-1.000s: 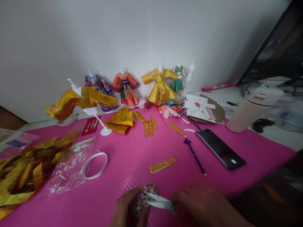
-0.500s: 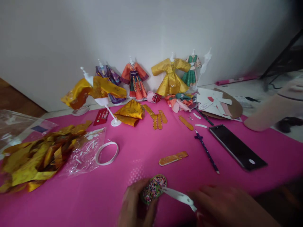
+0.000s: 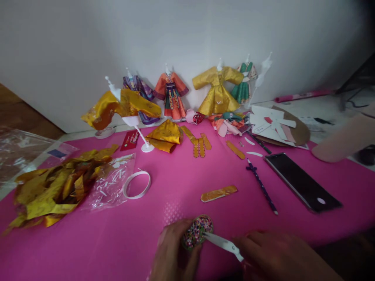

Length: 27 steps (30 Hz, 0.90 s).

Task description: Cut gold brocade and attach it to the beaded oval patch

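At the front of the pink table, my left hand (image 3: 175, 249) curls round a small oval container (image 3: 195, 233) of tiny multicoloured beads, its fingers and thumb on the sides. From the right, my right hand (image 3: 272, 249) grips a pair of scissors (image 3: 224, 244) with pale metal blades and a visible pivot. The blade tips touch or dip into the beads; the handles are mostly hidden in my fingers. Just beyond the container lies a gold fabric strip (image 3: 219, 193) with a pale edge.
Doll-sized dress forms in costumes, such as a yellow robe (image 3: 218, 88), line the wall. At left lie gold fabric scraps (image 3: 55, 191), a plastic bag (image 3: 113, 183) and a white ring of band (image 3: 137, 185). A purple pencil (image 3: 262, 187) and a phone (image 3: 303, 181) lie at right.
The camera view has shifted slightly, so the scene sits a little further right. The scissor tips remain at the beads, a bit further over the container's middle. Both holds are unchanged.
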Motion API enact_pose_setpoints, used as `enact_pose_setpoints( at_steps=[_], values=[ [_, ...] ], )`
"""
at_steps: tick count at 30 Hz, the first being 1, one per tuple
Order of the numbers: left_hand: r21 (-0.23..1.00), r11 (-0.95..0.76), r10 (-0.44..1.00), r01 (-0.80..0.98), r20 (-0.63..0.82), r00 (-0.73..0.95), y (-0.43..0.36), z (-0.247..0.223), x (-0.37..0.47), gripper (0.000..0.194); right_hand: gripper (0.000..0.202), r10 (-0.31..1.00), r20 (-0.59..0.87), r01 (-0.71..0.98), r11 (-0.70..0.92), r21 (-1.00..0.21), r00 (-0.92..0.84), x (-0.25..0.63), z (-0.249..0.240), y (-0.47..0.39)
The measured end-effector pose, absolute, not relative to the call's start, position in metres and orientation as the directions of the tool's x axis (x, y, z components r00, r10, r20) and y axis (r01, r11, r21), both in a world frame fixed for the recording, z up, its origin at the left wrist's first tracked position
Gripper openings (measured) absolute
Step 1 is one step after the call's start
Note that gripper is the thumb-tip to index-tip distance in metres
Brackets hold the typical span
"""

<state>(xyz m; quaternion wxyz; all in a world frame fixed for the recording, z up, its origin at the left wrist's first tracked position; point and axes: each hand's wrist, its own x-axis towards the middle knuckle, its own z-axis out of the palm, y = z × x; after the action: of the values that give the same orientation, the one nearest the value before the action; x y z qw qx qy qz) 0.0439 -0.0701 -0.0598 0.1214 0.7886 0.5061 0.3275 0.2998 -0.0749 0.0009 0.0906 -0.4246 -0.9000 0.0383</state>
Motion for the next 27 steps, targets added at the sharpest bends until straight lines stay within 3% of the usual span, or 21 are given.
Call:
enact_pose_setpoints(
  at_steps=[27],
  values=[
    [0.481,-0.486,0.86,0.73,0.41,0.303,-0.0677,-0.0614,0.0434,0.039,0.033,0.811,0.075,0.786,0.582,-0.208,-0.58,0.2996,-0.0051,-0.0782]
  ],
)
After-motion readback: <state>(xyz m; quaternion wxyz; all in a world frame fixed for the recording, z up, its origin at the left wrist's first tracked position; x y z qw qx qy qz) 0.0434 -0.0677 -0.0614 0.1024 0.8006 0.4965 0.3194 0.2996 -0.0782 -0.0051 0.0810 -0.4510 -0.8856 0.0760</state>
